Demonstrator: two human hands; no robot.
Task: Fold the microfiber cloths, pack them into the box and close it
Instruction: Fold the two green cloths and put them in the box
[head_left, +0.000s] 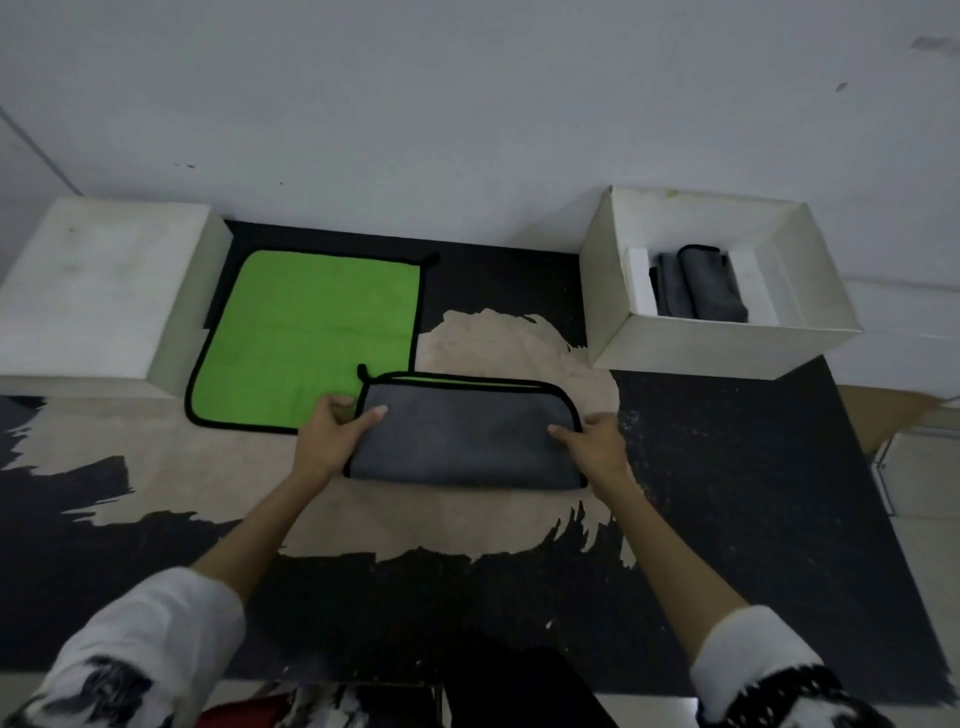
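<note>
A grey microfiber cloth (462, 436) with black trim lies folded in half on the worn tabletop, a strip of its green side showing along the far edge. My left hand (332, 431) grips its left end, thumb on top. My right hand (592, 436) grips its right end. A second cloth (311, 338) lies flat, green side up, behind and to the left. The open white box (722, 343) stands at the back right, with a folded grey cloth (701, 286) inside between white inserts.
A white box lid (104, 291) lies at the back left, partly over the green cloth's corner. A pale wall (467, 104) runs right behind the table. The black-and-tan tabletop (467, 525) extends toward me. White sleeves cover my forearms.
</note>
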